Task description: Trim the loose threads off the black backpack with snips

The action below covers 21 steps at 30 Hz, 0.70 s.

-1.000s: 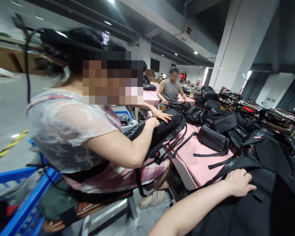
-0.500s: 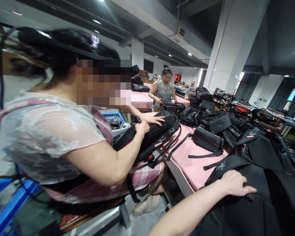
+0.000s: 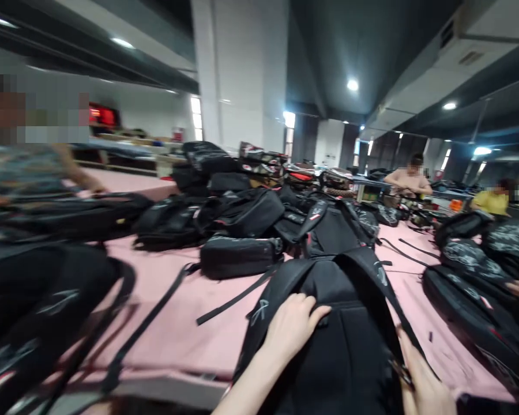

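Observation:
A black backpack [image 3: 341, 357] lies back-side up in front of me on the pink table [image 3: 177, 323], shoulder straps spread toward the far side. My left hand [image 3: 292, 328] rests on its upper back panel near the top handle, fingers curled over the fabric. My right hand [image 3: 424, 383] sits at the bag's right edge by the strap, at the frame's bottom. Its fingers look pinched on something small and dark that I cannot make out.
Several black bags [image 3: 237, 225] are piled across the middle of the table, and a small black pouch [image 3: 240, 256] lies nearer. A co-worker's bag [image 3: 47, 300] fills the left edge. More bags [image 3: 476, 288] sit right. People [image 3: 409, 180] work at the far tables.
The view has swung right, away from the seated co-worker toward the table. My left hand stays on the backpack, and my right hand has come into view at its right edge.

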### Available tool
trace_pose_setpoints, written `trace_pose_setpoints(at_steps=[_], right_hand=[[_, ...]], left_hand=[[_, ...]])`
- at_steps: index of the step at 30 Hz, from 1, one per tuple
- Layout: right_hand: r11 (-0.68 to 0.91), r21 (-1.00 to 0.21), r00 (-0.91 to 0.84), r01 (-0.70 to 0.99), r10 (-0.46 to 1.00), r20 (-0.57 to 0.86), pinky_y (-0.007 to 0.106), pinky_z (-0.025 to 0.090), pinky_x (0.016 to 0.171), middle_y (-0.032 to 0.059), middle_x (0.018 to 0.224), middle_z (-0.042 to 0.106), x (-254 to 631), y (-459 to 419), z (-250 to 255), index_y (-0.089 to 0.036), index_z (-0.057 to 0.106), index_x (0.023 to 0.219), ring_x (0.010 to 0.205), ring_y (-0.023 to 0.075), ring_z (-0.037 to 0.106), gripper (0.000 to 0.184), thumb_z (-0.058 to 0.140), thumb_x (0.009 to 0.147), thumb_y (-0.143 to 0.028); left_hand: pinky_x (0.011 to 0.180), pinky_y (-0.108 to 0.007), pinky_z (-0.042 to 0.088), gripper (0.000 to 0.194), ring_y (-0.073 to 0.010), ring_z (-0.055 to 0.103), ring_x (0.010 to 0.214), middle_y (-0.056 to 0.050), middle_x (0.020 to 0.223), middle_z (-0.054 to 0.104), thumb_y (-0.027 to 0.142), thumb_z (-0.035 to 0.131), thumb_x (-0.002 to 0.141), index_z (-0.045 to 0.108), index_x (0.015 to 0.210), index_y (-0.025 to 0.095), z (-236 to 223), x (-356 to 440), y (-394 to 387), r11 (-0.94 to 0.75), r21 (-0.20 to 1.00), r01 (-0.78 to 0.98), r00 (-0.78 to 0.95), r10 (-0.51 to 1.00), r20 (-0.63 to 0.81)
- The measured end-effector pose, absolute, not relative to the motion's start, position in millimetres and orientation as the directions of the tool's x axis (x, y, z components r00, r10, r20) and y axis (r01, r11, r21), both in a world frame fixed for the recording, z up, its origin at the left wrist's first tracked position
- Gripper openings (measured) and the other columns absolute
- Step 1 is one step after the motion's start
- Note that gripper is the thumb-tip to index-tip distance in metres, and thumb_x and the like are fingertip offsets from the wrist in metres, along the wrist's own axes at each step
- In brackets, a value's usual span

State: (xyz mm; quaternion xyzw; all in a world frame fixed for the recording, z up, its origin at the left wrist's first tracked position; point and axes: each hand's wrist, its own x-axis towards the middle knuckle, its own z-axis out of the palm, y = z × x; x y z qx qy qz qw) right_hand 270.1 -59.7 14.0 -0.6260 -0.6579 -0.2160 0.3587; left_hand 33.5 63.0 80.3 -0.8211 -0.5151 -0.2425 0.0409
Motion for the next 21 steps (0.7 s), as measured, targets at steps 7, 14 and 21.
trace_pose_setpoints(at_steps=[7, 14, 21], right_hand=[[0.543, -0.262, -0.155, 0.798, 0.606, 0.78, 0.029, 0.053, 0.083, 0.0054, 0.108, 0.064, 244.6, -21.3, 77.7, -0.02, 0.051, 0.117, 0.098, 0.0164, 0.061, 0.053, 0.031, 0.072, -0.001], [0.62, -0.337, -0.366, 0.709, 0.731, 0.576, 0.035, 0.055, 0.075, 0.0054, 0.097, 0.068, 239.0, 46.5, 105.1, -0.024, 0.06, 0.103, 0.086, 0.0215, 0.065, 0.029, 0.043, 0.08, -0.022], [0.648, -0.504, -0.511, 0.571, 0.761, 0.399, 0.026, 0.058, 0.063, 0.0052, 0.093, 0.07, 247.4, 105.7, 72.7, -0.027, 0.063, 0.098, 0.078, 0.0229, 0.068, 0.03, 0.05, 0.072, -0.035]], left_hand=[[0.068, -0.03, 0.044, 0.037, -0.0195, 0.058, 0.074, -0.004, 0.072, 0.062, 0.044, 0.039, 0.087, 0.06, 0.07, 0.017, 90.1, 44.5, 38.2, -0.479, 0.129, 0.868, 0.363, 0.79, 0.494], [0.067, -0.028, 0.045, 0.039, -0.0176, 0.057, 0.073, -0.003, 0.073, 0.062, 0.055, 0.05, 0.077, 0.061, 0.073, 0.018, 74.2, 45.3, 27.9, -0.456, 0.16, 0.876, 0.294, 0.767, 0.571], [0.064, -0.026, 0.045, 0.058, -0.0154, 0.059, 0.065, -0.003, 0.062, 0.061, 0.068, 0.037, 0.075, 0.064, 0.074, 0.017, 46.6, 52.7, 36.2, -0.471, 0.014, 0.882, 0.342, 0.66, 0.669]])
